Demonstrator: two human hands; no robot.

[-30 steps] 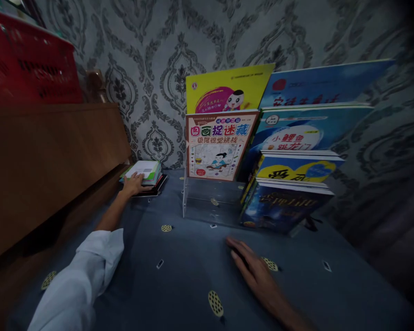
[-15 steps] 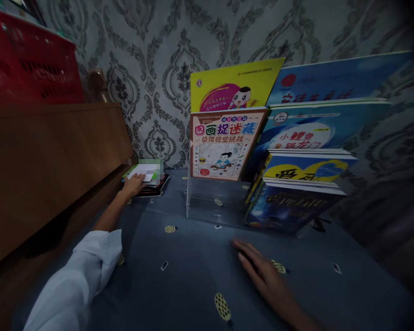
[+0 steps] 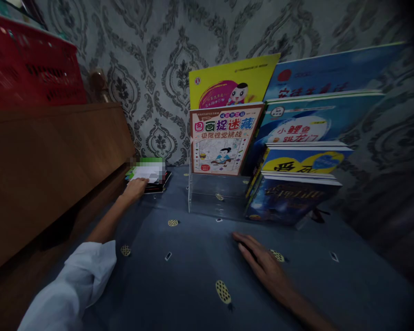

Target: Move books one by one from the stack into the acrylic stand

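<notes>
At the left rear, my left hand (image 3: 136,187) is at the near edge of a small stack of books (image 3: 155,187). Its fingers are closed at the edge of the top book (image 3: 148,173), which has a white and green cover, partly blurred out. Darker books lie beneath it. My right hand (image 3: 262,257) rests on the dark blue patterned cloth (image 3: 193,276), fingers stretched out and holding nothing. Beyond it stands a clear stepped book rack (image 3: 210,195). A brown-bordered picture book (image 3: 224,140) stands in its left column, in front of a yellow book (image 3: 234,76).
In the rack's right column stand several blue-covered books, among them a dark blue one (image 3: 290,200) at the front. A brown wooden panel (image 3: 55,170) runs along the left, with a red basket (image 3: 34,69) on top. Patterned wallpaper (image 3: 152,55) covers the wall behind.
My left hand has drawn back from the top of the stack to its near edge, its fingers now less spread. My right hand stays nearly still. The view has shifted slightly.
</notes>
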